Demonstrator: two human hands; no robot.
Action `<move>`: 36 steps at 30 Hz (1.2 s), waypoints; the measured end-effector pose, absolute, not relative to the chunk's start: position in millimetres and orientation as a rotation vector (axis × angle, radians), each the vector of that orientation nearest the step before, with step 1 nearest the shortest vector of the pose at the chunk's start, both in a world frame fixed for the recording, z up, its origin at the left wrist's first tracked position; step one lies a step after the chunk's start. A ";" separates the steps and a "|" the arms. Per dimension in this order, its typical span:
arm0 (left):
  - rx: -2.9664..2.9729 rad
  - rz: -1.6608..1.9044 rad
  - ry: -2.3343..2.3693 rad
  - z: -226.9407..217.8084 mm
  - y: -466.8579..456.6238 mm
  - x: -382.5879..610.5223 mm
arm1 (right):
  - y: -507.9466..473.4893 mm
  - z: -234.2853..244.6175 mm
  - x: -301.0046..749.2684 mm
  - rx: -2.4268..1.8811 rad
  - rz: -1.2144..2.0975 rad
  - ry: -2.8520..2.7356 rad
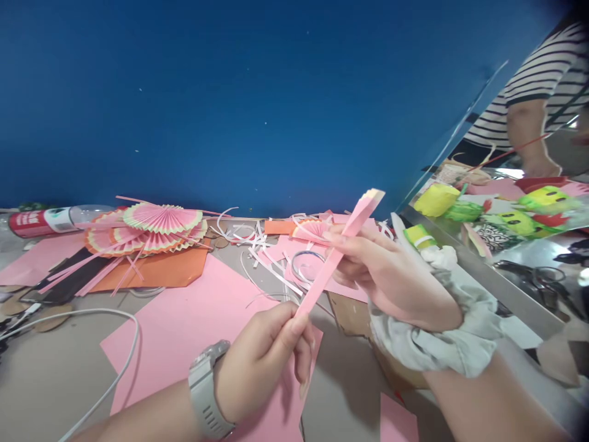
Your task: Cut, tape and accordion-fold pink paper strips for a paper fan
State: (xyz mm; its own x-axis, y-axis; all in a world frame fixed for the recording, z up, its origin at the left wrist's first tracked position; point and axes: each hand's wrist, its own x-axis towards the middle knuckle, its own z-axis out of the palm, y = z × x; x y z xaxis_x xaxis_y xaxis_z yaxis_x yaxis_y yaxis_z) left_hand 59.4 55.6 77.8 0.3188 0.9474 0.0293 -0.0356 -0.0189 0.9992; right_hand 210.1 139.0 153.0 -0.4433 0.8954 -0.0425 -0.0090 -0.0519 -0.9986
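I hold a narrow stack of accordion-folded pink paper (346,240) slanted up over the table. My left hand (267,359), with a grey watch on its wrist, pinches the lower end between thumb and fingers. Higher up, my right hand (386,279) grips the strip's middle, and a grey scrunchie sits round that wrist. A large pink sheet (184,325) lies flat under my hands.
Finished pink paper fans (156,227) rest on an orange sheet (170,270) at the left, beside a red can (39,222). White paper scraps (248,239) litter the middle. A white cable (115,325) loops at front left. A person in a striped shirt (534,98) stands at right near yellow-green toys (543,202).
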 end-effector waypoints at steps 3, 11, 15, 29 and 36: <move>1.327 1.003 0.923 63.9 54.5 62.6 | 142.2 154.5 210.6 -1.036 1.551 -1.409; 1.364 0.998 0.915 45.9 57.5 63.5 | 147.6 158.4 218.6 -1.055 1.492 -1.510; 1.324 0.977 0.958 38.3 59.6 63.2 | 155.1 149.4 221.3 -1.148 1.394 -1.644; 1.098 0.985 0.942 27.5 74.2 63.1 | 191.5 103.3 215.5 -1.099 1.424 -1.543; 1.065 0.935 0.906 21.7 77.4 62.4 | 199.5 88.4 212.7 -1.096 1.411 -1.455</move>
State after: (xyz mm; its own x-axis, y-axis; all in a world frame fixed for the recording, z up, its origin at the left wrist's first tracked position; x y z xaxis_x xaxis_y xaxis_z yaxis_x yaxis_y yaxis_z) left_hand 62.4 77.4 21.7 0.3344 0.9312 -0.1447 -0.1733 0.2117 0.9618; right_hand 212.7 199.5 88.4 -0.2915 0.9564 -0.0171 0.0468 -0.0036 -0.9989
